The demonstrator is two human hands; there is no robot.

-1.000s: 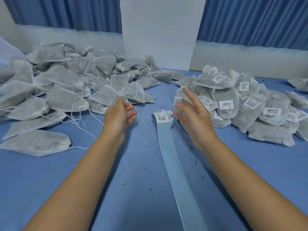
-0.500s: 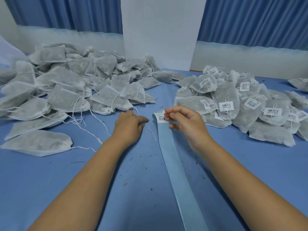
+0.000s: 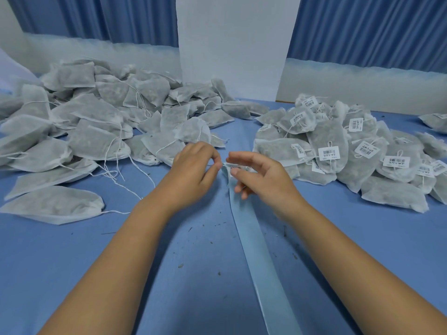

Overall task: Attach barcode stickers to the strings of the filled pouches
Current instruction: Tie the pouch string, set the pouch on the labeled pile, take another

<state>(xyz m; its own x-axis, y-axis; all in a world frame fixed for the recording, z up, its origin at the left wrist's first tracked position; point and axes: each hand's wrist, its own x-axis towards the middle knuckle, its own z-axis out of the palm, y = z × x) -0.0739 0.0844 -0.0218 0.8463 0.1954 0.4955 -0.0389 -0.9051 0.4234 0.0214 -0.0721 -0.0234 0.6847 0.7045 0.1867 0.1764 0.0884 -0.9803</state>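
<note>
At the left, the heap of unlabelled grey-white fabric pouches lies on the blue-covered table with its thin white strings trailing loose and crossing one another. A pull on one string would likely drag a neighbour along or snag. Toward the middle, the danger is the adhesive. The small white barcode sticker sits at the curled far end of the long pale blue paper backing strip, and if it comes off crooked it could fold onto itself, cling to a fingertip, or close beside a string rather than around it. At the right, the heap of already labelled pouches lies near the hands, so a careless toss could mix finished with unfinished. The left hand has a tight grip, thumb and forefinger pinched together at the strip's curled end. Whether a string is also caught there cannot be told. The right hand has a half-closed grip, its forefinger reaching over and its other fingers curled under, nipping the sticker just beside the left fingertips.
</note>
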